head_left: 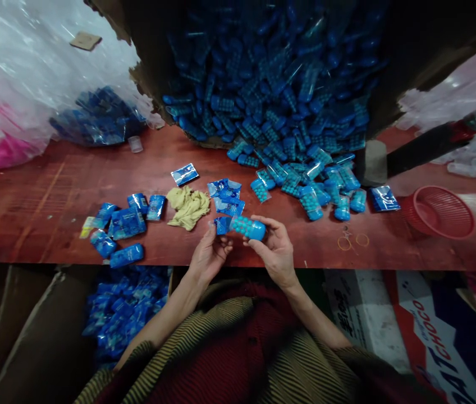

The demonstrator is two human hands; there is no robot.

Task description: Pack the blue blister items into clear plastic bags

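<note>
My right hand (278, 247) is closed round a small clear bottle (247, 227) with a blue cap, filled with blue beads or candies. It lies on its side, cap toward the right. In my left hand (213, 252) a blue printed sleeve label (222, 225) is pinched at the bottle's left end; whether the two overlap I cannot tell. Several flat blue labels (227, 196) lie just beyond my hands. To the left rests a crumpled yellow cloth (188, 207). Bottles with labels round them (126, 255) are grouped at the table's left.
A torn-open carton at the back spills unlabelled bottles (291, 174) onto the red table (65, 185). On the right stand a red plastic basket (438, 213) and a dark bar-like object (431, 146). Rubber bands (344, 243) lie near the front edge. Below are more labelled bottles (126, 308).
</note>
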